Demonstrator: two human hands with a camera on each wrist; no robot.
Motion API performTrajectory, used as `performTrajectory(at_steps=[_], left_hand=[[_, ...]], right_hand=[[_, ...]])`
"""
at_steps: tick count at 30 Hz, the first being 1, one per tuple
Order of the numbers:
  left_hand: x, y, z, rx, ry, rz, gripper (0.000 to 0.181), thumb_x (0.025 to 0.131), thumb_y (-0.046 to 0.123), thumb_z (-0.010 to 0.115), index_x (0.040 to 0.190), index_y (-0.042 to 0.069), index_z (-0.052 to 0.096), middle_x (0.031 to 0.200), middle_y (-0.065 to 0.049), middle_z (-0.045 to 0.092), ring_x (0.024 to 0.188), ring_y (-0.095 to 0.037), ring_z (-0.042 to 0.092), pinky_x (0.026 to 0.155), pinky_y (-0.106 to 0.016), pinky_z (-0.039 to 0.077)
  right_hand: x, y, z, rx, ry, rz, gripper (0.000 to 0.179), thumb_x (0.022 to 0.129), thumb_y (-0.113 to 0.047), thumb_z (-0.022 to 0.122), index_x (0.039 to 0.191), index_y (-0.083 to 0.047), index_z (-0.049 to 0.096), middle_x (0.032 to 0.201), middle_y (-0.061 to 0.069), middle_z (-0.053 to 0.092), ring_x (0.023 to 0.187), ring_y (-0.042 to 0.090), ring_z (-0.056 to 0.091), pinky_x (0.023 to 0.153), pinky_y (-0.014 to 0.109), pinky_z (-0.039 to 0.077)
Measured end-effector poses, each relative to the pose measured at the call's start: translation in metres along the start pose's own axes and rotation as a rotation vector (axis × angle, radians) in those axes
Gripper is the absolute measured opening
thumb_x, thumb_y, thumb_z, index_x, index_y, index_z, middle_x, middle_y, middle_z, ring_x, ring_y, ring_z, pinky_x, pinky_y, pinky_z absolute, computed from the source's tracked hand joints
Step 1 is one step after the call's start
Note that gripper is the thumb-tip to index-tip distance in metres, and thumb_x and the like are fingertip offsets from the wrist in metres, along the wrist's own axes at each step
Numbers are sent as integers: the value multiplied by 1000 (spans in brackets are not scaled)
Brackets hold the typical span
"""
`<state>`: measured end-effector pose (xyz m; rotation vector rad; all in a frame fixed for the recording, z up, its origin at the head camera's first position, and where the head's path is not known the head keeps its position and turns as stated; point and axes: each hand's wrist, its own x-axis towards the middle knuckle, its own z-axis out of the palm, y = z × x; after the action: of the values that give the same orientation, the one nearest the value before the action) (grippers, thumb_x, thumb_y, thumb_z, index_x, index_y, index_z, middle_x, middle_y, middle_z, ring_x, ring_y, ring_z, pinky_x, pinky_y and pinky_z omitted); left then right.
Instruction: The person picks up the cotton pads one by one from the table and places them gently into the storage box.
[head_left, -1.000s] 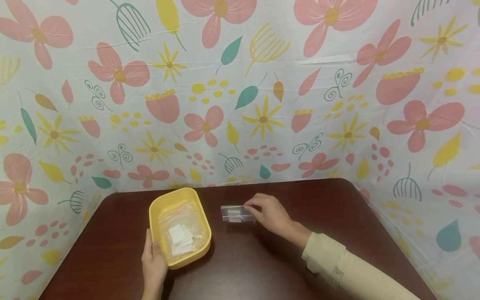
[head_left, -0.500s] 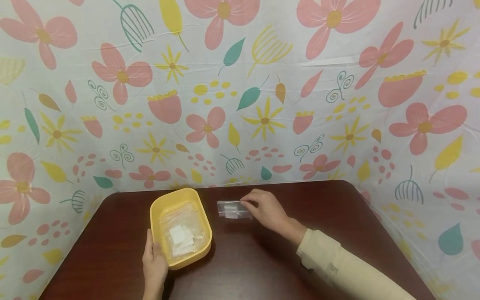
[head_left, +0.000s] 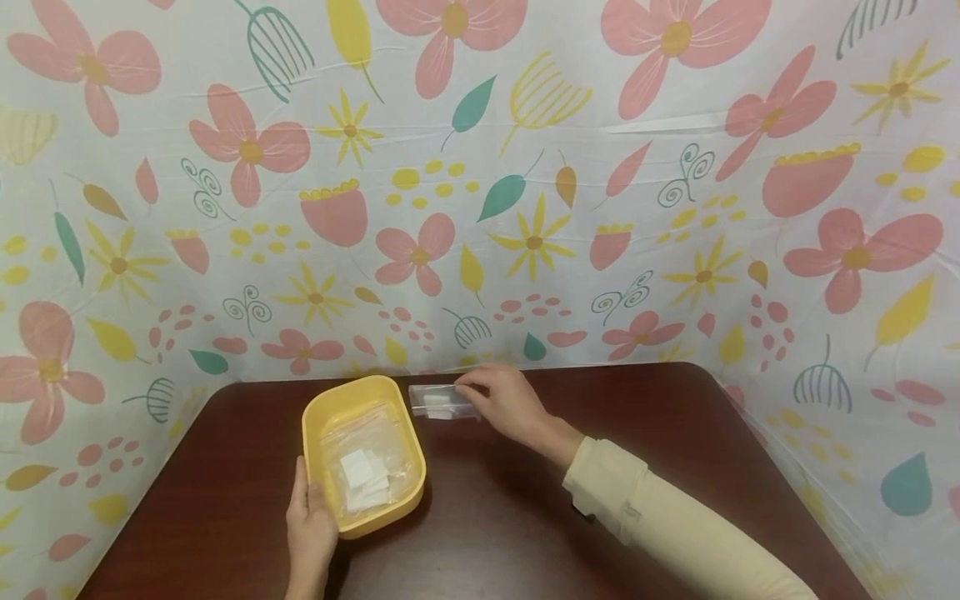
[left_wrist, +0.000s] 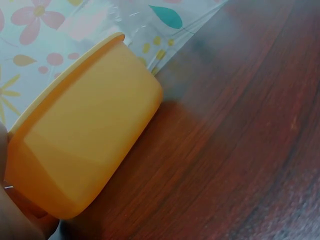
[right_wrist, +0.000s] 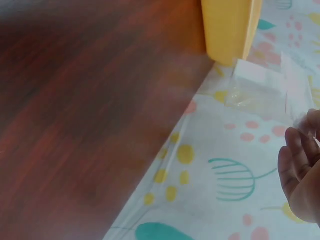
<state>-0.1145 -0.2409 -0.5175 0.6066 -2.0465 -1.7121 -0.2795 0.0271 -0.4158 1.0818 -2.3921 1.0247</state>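
My left hand [head_left: 311,529] grips the near left side of a yellow plastic tub [head_left: 415,492], its fingers against the outer wall. Inside the tub lie clear zip bags [head_left: 375,446] with white rectangular pieces [head_left: 364,475] in them. Only part of the left hand shows at the corner of the left wrist view, beside the tub wall [left_wrist: 95,115]. Just right of the tub, my right hand [head_left: 510,404] pinches one end of a small clear zip bag [head_left: 442,402] between thumb and fingertips. A white piece [right_wrist: 257,75] shows through that bag in the right wrist view.
Both hands work over a dark brown wooden table [head_left: 510,533]. A white cloth [head_left: 480,208] printed with flowers and leaves hangs behind it and along both sides, close to the table's edges.
My right hand has moved left and farther back with the zip bag, bringing it close to the tub's right rim. The left hand and the tub have stayed in place.
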Motion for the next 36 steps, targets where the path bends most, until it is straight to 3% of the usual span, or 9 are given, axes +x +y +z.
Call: performTrajectory(at_steps=[5, 12, 20, 24, 36], left_hand=[[0, -1, -1, 5, 4, 3, 54, 112, 20, 26, 163, 22, 10, 165, -15, 15, 147, -36, 17, 119, -53, 16], [1, -1, 1, 12, 1, 10, 54, 112, 19, 27, 163, 21, 11, 165, -15, 15, 148, -36, 15, 120, -52, 14], [1, -1, 3, 19, 19, 51, 53, 111, 16, 28, 163, 13, 14, 165, -16, 15, 148, -38, 15, 120, -52, 13], [2, -2, 4, 17, 22, 51, 53, 111, 16, 28, 162, 12, 15, 165, -16, 16, 148, -38, 16, 120, -53, 15], [3, -1, 2, 5, 35, 53, 54, 111, 15, 29, 163, 15, 15, 164, -16, 17, 147, -37, 18, 120, -52, 15]], right_hand=[[13, -12, 10, 27, -13, -47, 7, 93, -17, 75, 97, -14, 81, 81, -9, 65, 64, 4, 55, 68, 26, 52], [31, -30, 29, 5, -48, -85, 10, 95, -21, 73, 96, -15, 81, 87, -9, 68, 78, 6, 60, 71, 23, 52], [42, -48, 50, 17, -133, -86, 13, 98, -24, 69, 100, -16, 80, 90, -7, 68, 72, 3, 57, 70, 18, 50], [45, -53, 60, 15, -175, -90, 15, 98, -25, 69, 103, -17, 80, 90, -9, 67, 72, 1, 56, 66, 14, 47], [51, -58, 84, -13, -199, -146, 17, 99, -26, 66, 107, -18, 80, 99, -8, 71, 84, 3, 61, 68, 12, 47]])
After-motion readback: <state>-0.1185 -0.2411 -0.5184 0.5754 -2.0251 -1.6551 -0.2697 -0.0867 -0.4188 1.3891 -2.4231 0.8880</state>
